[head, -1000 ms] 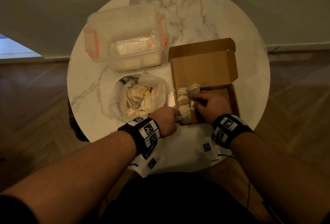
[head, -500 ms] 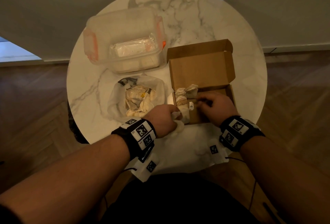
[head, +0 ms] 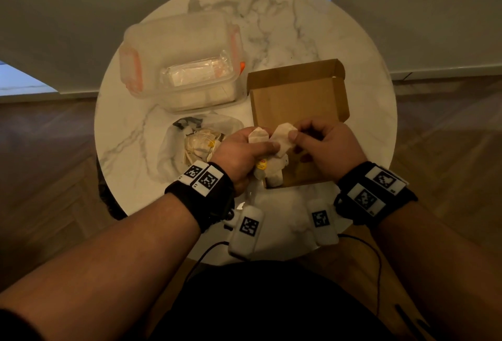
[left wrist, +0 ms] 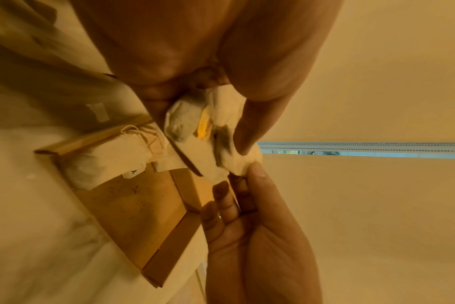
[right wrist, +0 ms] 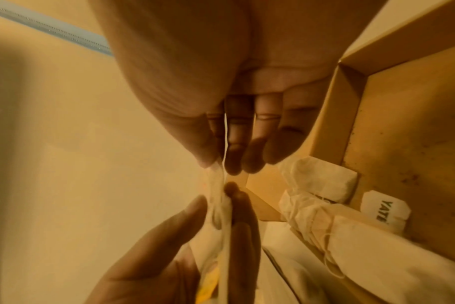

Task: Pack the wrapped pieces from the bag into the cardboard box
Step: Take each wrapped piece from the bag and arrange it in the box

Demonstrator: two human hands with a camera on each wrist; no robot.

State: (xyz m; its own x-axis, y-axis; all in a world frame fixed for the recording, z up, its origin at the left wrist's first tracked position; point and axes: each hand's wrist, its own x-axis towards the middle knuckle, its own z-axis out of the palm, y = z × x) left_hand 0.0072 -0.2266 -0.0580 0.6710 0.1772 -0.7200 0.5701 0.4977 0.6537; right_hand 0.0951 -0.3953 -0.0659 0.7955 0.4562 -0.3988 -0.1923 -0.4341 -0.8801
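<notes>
We see two wrapped pieces (head: 282,137) held above the near left corner of the box (head: 298,101), our left hand (head: 241,150) gripping one, our right hand (head: 326,148) pinching the other by thumb and forefinger. More pieces lie along the box's left wall; its right floor is bare. The bag (head: 195,142) sits just left, one lidded tub (head: 179,61) behind it, all on one round marble table (head: 339,42) over wood flooring.
</notes>
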